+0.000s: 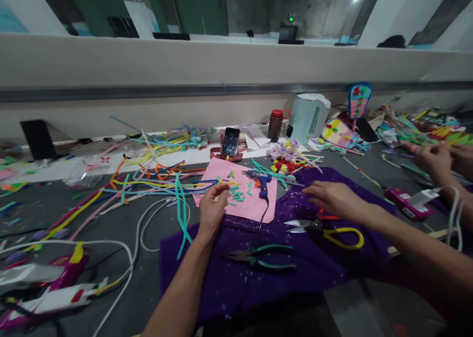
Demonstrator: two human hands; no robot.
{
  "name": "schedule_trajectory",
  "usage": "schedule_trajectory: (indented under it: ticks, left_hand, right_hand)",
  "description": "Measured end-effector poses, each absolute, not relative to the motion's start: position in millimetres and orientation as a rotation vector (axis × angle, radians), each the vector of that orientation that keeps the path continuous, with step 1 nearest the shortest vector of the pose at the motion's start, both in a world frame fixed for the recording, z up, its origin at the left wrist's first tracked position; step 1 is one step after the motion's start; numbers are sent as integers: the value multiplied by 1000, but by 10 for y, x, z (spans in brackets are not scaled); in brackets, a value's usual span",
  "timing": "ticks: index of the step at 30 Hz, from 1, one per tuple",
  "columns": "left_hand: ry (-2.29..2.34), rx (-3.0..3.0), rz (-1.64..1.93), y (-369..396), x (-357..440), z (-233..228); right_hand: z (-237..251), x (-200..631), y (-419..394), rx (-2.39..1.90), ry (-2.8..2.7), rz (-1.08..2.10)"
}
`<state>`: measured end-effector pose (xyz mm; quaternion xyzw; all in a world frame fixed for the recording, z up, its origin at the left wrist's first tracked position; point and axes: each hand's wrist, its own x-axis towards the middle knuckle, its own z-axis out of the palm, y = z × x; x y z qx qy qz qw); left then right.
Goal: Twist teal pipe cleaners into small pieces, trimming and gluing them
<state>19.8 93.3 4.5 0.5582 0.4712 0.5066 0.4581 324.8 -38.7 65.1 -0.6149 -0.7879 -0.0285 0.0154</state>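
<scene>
Left hand (213, 206) resting at the near edge of a pink sheet (254, 206), fingertips pinched together over small teal cut pieces (236, 194); impossible to tell whether a piece is gripped. Right hand (332, 196) laid flat, fingers loose and extended, grasping nothing, on purple felt (258, 278) spread over the grey tabletop (148, 287). Between the hands, a blue glue gun (261, 182) lying on the pink sheet, its black cord trailing toward the body. Just below the right hand, yellow-handled scissors (325, 228), blades pointing toward the left hand. Nearer the body, between the forearms, green-handled pliers (258, 257) on the felt. Beyond and to the left of the left hand, a tangle of coloured strips (148, 179). Beyond the pink sheet, a phone (230, 141) propped upright. Far right, another person's hands (439, 160) at work, well apart.
</scene>
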Motion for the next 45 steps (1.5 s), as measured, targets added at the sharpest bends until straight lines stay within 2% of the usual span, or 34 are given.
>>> schedule_trajectory:
  ticks: [4,9,19,26,30,34,45]
  left_hand:
    - [1256,1669,1207,886,176,-14]
    - [1325,2074,1231,947,117,-62]
    - [1289,2103,1262,977,61,-33]
    - [1207,1730,1254,942,61,38]
    - [1169,1461,1222,929,60,73]
    - [1099,1275,1182,914,66,113]
    - [840,827,1121,919,61,161]
  right_hand:
    - [704,2897,352,-1968,-2371,-31]
    - [570,2500,1129,-2369,-2162,-17]
    - [409,2515,1566,-2469,-2034,8]
    - [616,2609,1549,-2202,-1960,-118]
    - [760,2457,1346,-1778,-1905,-125]
    - [819,2221,1091,-1487,-1846,-4]
    - [647,1914,738,-1326,-2120,383]
